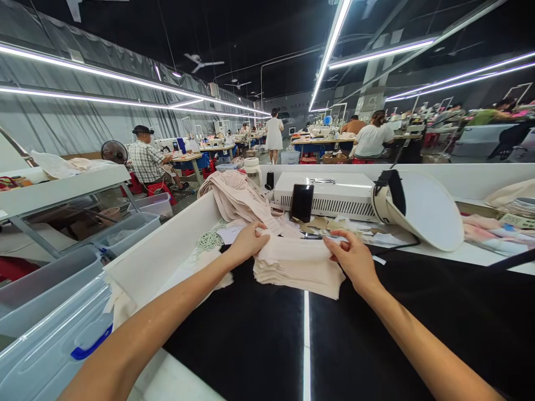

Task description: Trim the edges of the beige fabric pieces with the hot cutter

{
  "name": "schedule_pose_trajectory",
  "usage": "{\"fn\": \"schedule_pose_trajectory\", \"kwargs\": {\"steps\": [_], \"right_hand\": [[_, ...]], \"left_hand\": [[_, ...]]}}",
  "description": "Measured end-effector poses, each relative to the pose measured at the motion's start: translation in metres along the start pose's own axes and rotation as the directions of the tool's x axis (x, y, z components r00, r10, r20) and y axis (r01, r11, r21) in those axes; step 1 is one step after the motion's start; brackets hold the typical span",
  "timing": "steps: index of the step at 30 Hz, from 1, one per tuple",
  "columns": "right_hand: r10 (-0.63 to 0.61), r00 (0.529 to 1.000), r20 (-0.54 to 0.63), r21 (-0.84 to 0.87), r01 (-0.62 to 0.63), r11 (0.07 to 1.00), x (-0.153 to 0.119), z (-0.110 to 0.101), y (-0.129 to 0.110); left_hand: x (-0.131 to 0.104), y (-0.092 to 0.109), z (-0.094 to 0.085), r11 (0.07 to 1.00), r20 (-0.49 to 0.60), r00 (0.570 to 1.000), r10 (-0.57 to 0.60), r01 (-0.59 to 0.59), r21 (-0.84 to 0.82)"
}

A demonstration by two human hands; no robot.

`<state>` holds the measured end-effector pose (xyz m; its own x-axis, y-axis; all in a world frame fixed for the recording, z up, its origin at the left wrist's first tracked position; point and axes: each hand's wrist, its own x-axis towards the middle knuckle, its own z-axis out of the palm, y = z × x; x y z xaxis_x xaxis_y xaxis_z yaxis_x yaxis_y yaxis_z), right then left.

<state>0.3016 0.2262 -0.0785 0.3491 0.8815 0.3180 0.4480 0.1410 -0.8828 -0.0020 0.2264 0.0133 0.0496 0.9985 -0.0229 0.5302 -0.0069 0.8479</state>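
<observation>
A stack of cream fabric pieces lies on the black work surface in front of me, its layers uneven along the near edge. My left hand pinches the far left corner of the top fabric piece between thumb and fingers. At the opposite corner, my right hand has its thumb and forefinger closed on the same piece. Just behind the stack lies a thin dark tool, partly hidden. A heap of cream fabric strips sits beyond my left hand.
A dark phone leans against a white vented metal box. To its right stands a large white lamp-like shade. Pale green cord lies by the white side board. Blue-tinted plastic bins stand left; co-workers sit at sewing tables beyond.
</observation>
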Motion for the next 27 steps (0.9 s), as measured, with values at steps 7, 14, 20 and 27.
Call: {"fn": "schedule_pose_trajectory", "kwargs": {"steps": [7,14,20,27], "right_hand": [[0.044,0.995,0.095,-0.117,-0.033,0.993,-0.005,0.006,0.005],[-0.117,0.991,0.07,-0.401,0.136,0.906,-0.021,0.003,0.0],[-0.377,0.9,0.218,-0.424,0.435,0.794,-0.041,0.023,-0.02],[-0.497,0.773,0.394,-0.394,0.63,0.669,-0.055,0.055,-0.011]], "left_hand": [[0.002,-0.009,0.005,0.998,0.015,1.0,0.02,-0.021,0.058],[0.004,-0.017,-0.003,0.983,0.033,0.996,0.079,-0.083,0.164],[0.0,-0.008,-0.013,0.884,0.015,0.937,0.349,-0.335,0.326],[0.001,-0.01,0.011,0.788,0.296,0.865,0.405,-0.494,0.367]]}}
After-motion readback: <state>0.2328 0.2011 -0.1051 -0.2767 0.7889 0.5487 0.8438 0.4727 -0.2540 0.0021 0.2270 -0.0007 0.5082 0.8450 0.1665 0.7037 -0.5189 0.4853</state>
